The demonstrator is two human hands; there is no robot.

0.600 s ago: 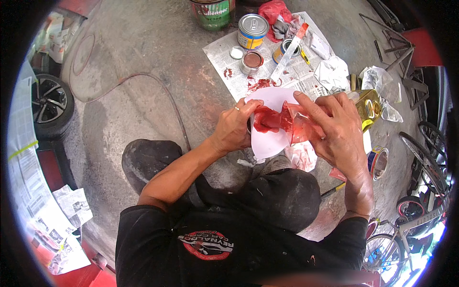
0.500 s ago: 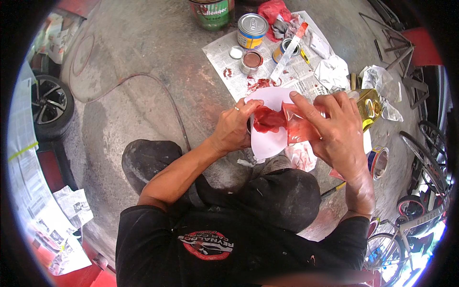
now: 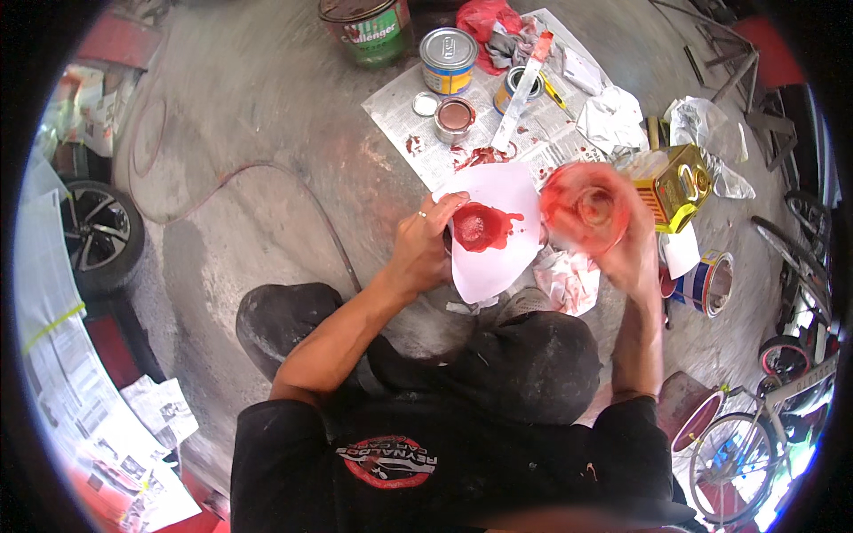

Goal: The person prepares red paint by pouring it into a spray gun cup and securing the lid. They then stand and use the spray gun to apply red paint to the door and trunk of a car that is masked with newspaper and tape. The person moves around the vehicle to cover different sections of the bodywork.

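My left hand (image 3: 421,244) grips a white paper cone (image 3: 511,195) by its left side, thumb on the rim. Wet red paint (image 3: 478,227) pools in the cone's middle and runs in drips to the right. Something dark shows behind the cone by my fingers, mostly hidden. My right hand (image 3: 636,258), smeared by motion, is wrapped round a clear plastic cup (image 3: 582,209) coated inside with red paint. The cup is tilted with its mouth showing, just right of the cone and apart from it. Below the cup lies a red-stained crumpled paper (image 3: 569,280).
Beyond my hands, spattered newspaper (image 3: 391,111) holds a closed tin (image 3: 448,58), a small can of brown-red paint (image 3: 455,117), an open can (image 3: 515,89) and a stained flat stick (image 3: 520,102). A gold can (image 3: 680,188) stands right; a hose (image 3: 302,182) crosses the floor left.
My right hand has drawn the cup away rightward from over the cone and turned it more upright. The paint in the cone now shows openly. My left hand has shifted slightly left.
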